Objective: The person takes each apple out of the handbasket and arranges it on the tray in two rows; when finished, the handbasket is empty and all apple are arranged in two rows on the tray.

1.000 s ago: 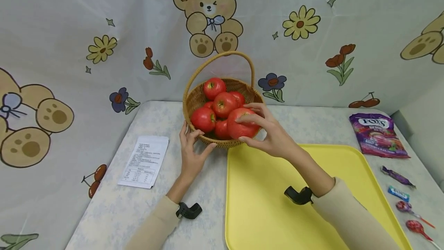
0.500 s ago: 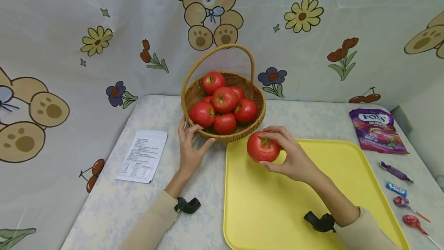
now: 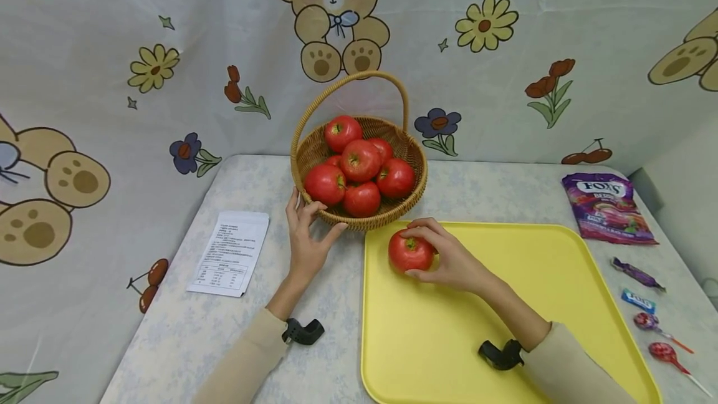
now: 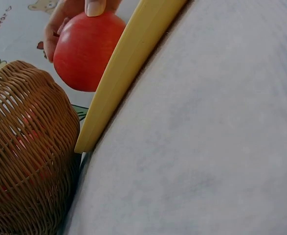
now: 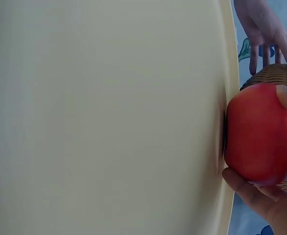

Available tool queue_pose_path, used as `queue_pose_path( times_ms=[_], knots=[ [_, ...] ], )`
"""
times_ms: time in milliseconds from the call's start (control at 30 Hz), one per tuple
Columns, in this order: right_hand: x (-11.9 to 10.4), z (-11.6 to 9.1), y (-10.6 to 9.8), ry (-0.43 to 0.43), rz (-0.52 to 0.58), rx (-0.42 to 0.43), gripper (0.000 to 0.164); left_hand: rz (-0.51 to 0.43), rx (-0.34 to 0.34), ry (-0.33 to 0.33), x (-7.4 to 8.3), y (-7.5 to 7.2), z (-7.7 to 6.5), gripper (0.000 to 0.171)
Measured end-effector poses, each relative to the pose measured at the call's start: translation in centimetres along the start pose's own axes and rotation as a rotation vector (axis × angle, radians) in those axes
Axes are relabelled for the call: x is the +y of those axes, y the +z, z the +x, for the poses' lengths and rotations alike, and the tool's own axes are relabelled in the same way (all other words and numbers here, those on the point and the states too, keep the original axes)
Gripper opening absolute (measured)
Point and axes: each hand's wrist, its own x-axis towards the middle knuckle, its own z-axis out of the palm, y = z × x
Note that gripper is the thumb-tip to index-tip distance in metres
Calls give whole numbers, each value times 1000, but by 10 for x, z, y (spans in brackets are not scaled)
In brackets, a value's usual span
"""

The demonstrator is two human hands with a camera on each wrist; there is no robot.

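Note:
In the head view, my right hand [image 3: 454, 262] grips a red apple [image 3: 411, 252] between thumb and fingers, at the far left corner of the yellow tray [image 3: 426, 341]. The right wrist view shows the apple [image 5: 261, 133] very low by the tray floor; contact is hard to tell. My left hand [image 3: 307, 247] touches the front left of a wicker basket [image 3: 370, 222] with spread, mostly straight fingers. Several red apples [image 3: 361, 161] lie in the basket under its arched handle. The left wrist view shows the basket wall [image 4: 31, 152] close by.
A printed white packet [image 3: 229, 254] lies left on the table. Right of the tray are a purple candy bag [image 3: 608, 209], a purple wrapped candy [image 3: 638, 274], a small blue candy [image 3: 638, 300] and two lollipops [image 3: 663, 351]. A cartoon-printed curtain [image 3: 224, 11] hangs behind.
My right hand has lifted the apple out of the basket and brought it down to the tray, lastly shifting slightly left. My left hand stays at the basket.

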Motion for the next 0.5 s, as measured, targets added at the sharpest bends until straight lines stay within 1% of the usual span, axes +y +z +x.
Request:
queue_pose_path(
  times_ms=[233,500],
  knots=[
    [2,5,0,-2,-23,-23,63,-4,-1,0,1,-1,0,42],
    [2,2,2,18,-46,-56,66,0,-3,1,-1,-1,-1,43]
  ],
)
